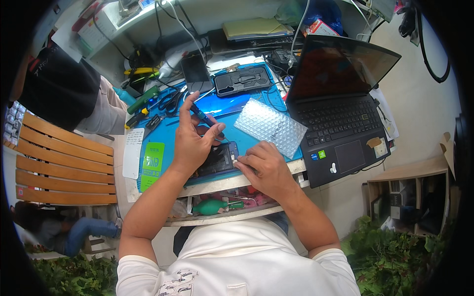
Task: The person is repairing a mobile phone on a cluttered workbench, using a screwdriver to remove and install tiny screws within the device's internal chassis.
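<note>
An opened dark smartphone [217, 160] lies on the blue work mat near the desk's front edge, its inside partly showing. My left hand [190, 145] is closed around a blue screwdriver [200, 114], its tip pointing down toward the phone's upper edge. At the phone's right end, my right hand [266, 167] pinches its thumb and fingers together. Something small and pale shows at those fingertips, too small to name. Behind the phone lies a silver bubble-wrap pouch [271, 127]; a dark phone case [242, 81] sits farther back.
An open black laptop [335, 118] stands at the right. Scissors [170, 102], a green-handled tool [143, 98] and another phone [195, 71] lie at the back left. A green packet [153, 165] is left of my arm. Below, an open drawer holds a green air blower [210, 206]. People are at the left.
</note>
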Action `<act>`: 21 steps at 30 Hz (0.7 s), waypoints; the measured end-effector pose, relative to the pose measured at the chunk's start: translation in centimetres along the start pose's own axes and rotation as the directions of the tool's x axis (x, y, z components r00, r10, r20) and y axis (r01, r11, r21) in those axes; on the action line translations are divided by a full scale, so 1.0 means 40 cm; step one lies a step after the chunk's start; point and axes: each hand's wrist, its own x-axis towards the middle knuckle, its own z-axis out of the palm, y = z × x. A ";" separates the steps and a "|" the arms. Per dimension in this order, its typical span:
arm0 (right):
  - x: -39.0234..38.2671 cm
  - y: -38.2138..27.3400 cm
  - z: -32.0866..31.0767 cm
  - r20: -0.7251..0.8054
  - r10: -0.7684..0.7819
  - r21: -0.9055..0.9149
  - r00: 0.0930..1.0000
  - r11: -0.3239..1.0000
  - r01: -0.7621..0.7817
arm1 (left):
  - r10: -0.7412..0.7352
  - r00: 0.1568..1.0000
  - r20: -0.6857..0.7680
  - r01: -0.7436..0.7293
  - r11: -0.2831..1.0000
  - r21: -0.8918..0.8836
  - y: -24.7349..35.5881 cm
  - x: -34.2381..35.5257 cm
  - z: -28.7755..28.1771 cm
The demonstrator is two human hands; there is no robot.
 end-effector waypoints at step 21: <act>0.000 0.002 0.002 -0.014 -0.012 -0.004 1.000 1.000 0.012 | 0.380 0.913 0.151 -0.409 0.841 0.354 -0.006 -0.025 -0.011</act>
